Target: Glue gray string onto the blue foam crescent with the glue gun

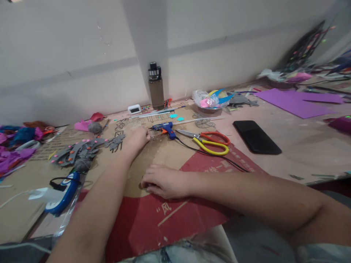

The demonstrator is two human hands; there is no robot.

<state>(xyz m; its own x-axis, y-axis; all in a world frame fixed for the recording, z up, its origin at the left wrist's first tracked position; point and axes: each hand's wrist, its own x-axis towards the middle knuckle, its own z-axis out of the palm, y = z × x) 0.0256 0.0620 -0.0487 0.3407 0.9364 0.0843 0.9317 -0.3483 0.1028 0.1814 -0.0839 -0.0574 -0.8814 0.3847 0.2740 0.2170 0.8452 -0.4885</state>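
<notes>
My left hand [139, 139] reaches forward over the cardboard, closed, its fingertips beside the nozzle of a blue hot glue gun [168, 130]. Whatever those fingers may hold is hidden. The glue gun lies on its side with a glue stick [189, 120] sticking out of its back. Nearer to me, my right hand [166, 180] rests low on the cardboard sheet [186, 219] with its fingers curled in; I cannot make out anything in them. Scissors [211, 140] with one red and one yellow handle lie partly open right of the glue gun.
A black phone [256, 137] lies at right, with purple foam sheets [294, 102] beyond. By the wall stand a bottle [157, 87] and a bowl of scraps [211, 109]. Left are a grey felt piece with coloured dots [78, 151], a blue power strip [64, 195] and colourful scraps [19, 146].
</notes>
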